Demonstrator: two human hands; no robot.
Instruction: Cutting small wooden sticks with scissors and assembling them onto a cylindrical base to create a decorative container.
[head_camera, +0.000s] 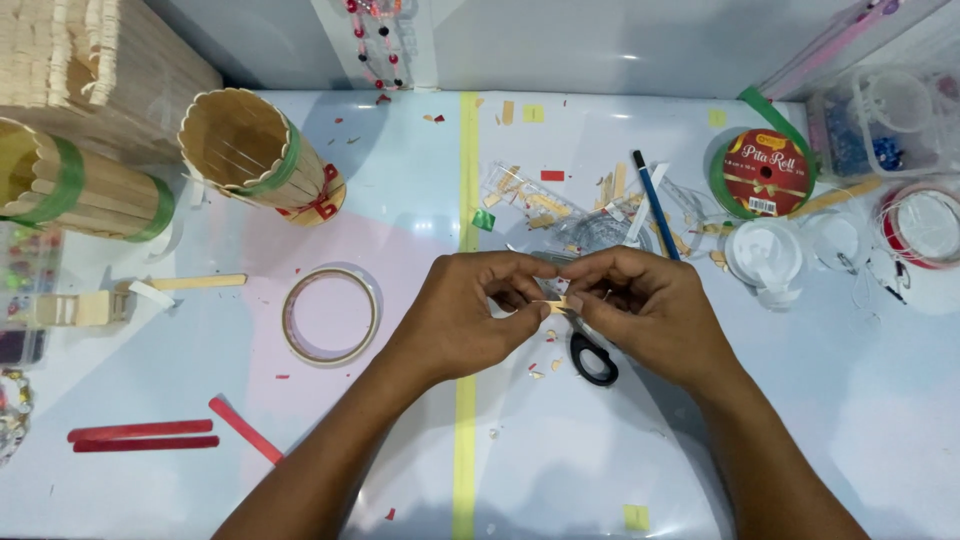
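Note:
My left hand (470, 310) and my right hand (645, 305) meet over the middle of the table. Between their fingertips they pinch a small pale wooden stick piece (556, 305). Black-handled scissors (592, 358) lie on the table just under my right hand, partly hidden by it. Small wood offcuts are scattered around the hands.
A tape ring (330, 315) lies left of my hands. Two stick-built cups (262, 152) (75, 185) lie at the left rear. Red sticks (145, 436) rest front left. A blue pencil (655, 205), clear ruler, red-and-green ribbon roll (765, 172) and white containers (765, 255) crowd the right rear.

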